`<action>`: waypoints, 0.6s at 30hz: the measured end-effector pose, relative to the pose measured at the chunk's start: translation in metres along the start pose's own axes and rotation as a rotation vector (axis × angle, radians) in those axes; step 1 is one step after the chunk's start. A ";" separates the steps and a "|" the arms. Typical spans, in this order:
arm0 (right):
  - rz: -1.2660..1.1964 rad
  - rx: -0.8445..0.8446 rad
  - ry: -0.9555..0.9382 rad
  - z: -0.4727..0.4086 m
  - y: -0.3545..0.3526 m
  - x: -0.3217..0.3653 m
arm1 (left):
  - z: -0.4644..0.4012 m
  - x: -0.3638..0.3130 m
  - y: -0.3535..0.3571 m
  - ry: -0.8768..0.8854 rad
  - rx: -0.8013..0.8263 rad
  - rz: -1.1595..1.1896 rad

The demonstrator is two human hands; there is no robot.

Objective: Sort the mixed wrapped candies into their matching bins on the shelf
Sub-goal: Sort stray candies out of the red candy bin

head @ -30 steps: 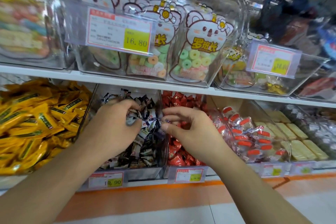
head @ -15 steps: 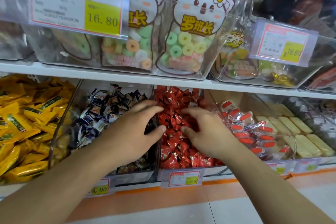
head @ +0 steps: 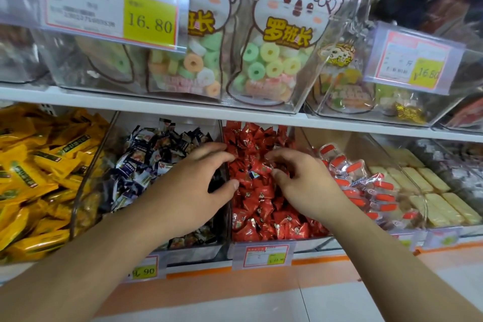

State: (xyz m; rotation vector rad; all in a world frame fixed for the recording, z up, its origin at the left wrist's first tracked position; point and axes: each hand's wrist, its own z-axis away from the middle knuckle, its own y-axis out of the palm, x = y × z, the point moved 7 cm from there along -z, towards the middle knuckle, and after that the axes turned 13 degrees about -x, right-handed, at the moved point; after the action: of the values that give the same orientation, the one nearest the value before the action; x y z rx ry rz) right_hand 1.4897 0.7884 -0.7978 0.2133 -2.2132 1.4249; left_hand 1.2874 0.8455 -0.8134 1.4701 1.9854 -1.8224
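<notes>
On the lower shelf, a clear bin holds red wrapped candies [head: 261, 206]. One small blue-and-white wrapped candy [head: 253, 174] lies on top of the red ones, between my hands. The bin to its left holds dark blue and black wrapped candies [head: 146, 165]. My left hand [head: 190, 188] reaches across the divider between these two bins, its fingers spread over the edge of the red pile and holding nothing. My right hand [head: 300, 183] rests on the red candies with its fingers bent, the thumb tip just right of the odd candy. I see no candy gripped in it.
Yellow packets [head: 39, 172] fill the far-left bin. Right of the red bin are red-capped clear packs [head: 360, 185] and pale yellow bars [head: 428, 191]. The upper shelf [head: 183, 107] overhangs, with ring-candy bags [head: 269, 65] and price tags [head: 115, 2].
Both hands moved right, out of the dark-candy bin and onto the red candies. The view has come closer to the shelf.
</notes>
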 end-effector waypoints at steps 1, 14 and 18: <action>0.033 0.027 0.003 0.000 0.003 -0.002 | 0.001 0.000 0.000 -0.003 0.002 0.000; -0.063 0.159 0.050 0.001 0.005 0.003 | 0.001 -0.002 0.000 -0.005 0.001 0.013; -0.026 -0.060 0.012 -0.008 -0.002 0.002 | 0.001 -0.001 0.000 -0.006 -0.002 0.014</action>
State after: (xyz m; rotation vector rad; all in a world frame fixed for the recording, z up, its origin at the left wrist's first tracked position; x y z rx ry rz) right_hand 1.4911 0.7954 -0.7923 0.2122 -2.2323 1.3400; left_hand 1.2878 0.8438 -0.8129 1.4721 1.9690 -1.8165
